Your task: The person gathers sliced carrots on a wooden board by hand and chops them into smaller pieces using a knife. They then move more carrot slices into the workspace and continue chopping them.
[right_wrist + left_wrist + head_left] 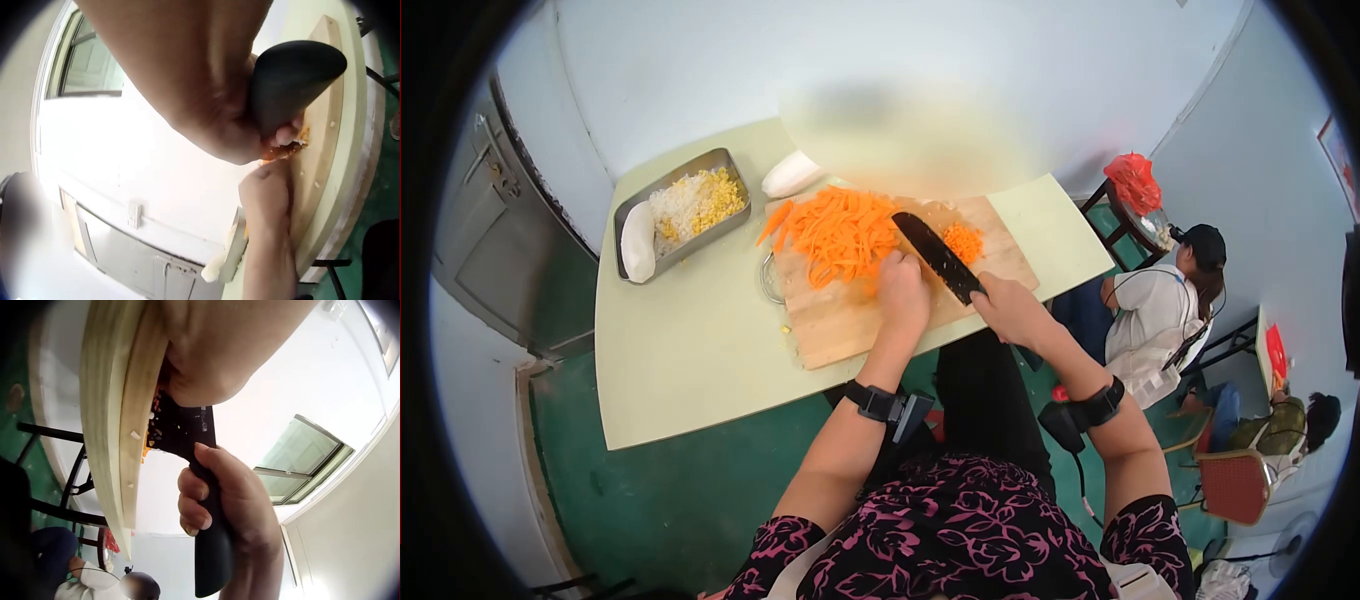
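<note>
My right hand (1012,308) grips a black-bladed kitchen knife (935,255) by its dark handle. Bits of carrot cling to the blade, which is low over the wooden cutting board (830,340). My left hand (905,292) is curled down on the board beside the blade, holding carrot strips that its fingers mostly hide. A large heap of carrot strips (840,230) covers the board's left part. Past the knife, on its right, lies a small pile of diced carrot (963,242). In the left wrist view the knife handle (212,550) sits inside the right fist.
A metal tray (690,257) holds yellow and whitish chopped food and a white peeled radish-like piece (638,242). Another white piece (792,174) lies behind the board. A metal rim (770,280) shows beside the board. Two people sit at right, near a stool (1135,225) with a red bag.
</note>
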The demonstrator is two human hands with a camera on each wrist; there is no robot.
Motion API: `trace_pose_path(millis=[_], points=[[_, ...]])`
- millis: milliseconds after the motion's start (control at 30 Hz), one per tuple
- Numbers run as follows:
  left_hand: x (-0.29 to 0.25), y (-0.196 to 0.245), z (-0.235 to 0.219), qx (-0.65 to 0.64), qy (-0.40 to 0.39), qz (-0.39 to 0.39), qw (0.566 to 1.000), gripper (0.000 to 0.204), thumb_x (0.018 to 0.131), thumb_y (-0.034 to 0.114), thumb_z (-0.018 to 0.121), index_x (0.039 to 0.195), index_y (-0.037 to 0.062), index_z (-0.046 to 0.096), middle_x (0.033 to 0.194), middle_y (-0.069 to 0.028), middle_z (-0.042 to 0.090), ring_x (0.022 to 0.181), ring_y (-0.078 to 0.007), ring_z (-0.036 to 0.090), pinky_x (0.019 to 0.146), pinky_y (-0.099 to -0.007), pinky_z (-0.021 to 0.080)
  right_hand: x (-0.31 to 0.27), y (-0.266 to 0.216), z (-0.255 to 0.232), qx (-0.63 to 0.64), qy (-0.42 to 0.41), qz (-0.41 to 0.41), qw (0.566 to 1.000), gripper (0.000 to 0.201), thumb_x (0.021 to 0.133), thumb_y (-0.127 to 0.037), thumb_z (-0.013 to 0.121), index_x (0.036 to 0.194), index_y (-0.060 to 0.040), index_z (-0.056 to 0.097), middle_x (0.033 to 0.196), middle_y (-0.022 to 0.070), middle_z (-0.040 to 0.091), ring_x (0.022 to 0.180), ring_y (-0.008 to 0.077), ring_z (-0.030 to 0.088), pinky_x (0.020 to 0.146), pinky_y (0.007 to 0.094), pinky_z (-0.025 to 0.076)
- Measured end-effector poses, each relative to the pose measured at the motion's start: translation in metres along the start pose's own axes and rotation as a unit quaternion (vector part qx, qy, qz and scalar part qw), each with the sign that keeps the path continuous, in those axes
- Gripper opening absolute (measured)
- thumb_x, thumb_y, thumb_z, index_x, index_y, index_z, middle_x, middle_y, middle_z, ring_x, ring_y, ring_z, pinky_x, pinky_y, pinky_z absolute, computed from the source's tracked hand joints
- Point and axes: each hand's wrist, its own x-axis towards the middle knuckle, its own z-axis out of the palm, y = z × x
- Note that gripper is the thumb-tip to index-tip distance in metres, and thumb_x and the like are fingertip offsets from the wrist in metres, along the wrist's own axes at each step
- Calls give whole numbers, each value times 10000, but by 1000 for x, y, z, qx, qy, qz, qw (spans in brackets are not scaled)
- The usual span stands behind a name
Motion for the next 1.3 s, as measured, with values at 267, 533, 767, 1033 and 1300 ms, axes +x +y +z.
trace_pose_path(millis=[267, 533, 767, 1033, 1300], points=[[-2, 4, -6, 9, -12, 7, 1000, 183, 649, -73, 553, 786, -27, 664, 781, -197, 566, 800, -359, 558, 713, -419, 460, 6, 22, 22, -120, 66, -116, 984, 222, 903, -192, 444, 893, 28, 473, 744, 279, 591, 751, 452, 583, 685, 524, 450], [-2, -3, 2, 40, 33, 35, 998, 157, 623, -52, 607, 752, -17, 690, 724, -189, 577, 711, -349, 578, 652, -416, 472, -2, 8, -5, -39, 22, -79, 996, 206, 884, -174, 457, 895, 31, 477, 672, 258, 582, 681, 439, 588, 632, 522, 454], [-3, 3, -2, 27, 8, 13, 1000, 148, 630, -57, 606, 752, -17, 680, 716, -185, 569, 720, -350, 577, 659, -413, 472, -9, 15, 11, -132, 49, -100, 985, 213, 878, -180, 456, 876, 26, 509, 692, 238, 609, 682, 420, 611, 658, 502, 486], [-2, 4, -6, 28, 13, 35, 999, 131, 636, -59, 612, 742, -8, 671, 743, -175, 572, 732, -347, 571, 663, -409, 472, 14, 21, 2, -170, 7, -143, 975, 191, 883, -170, 471, 893, 20, 475, 674, 245, 587, 680, 447, 582, 639, 517, 456], [-10, 9, -19, -60, 19, -68, 996, 122, 761, -22, 634, 878, -14, 664, 853, -142, 609, 787, -297, 598, 684, -346, 493, 30, 54, -21, -78, 11, -245, 966, 153, 865, -118, 467, 821, 19, 518, 633, 237, 574, 609, 427, 572, 591, 506, 457]])
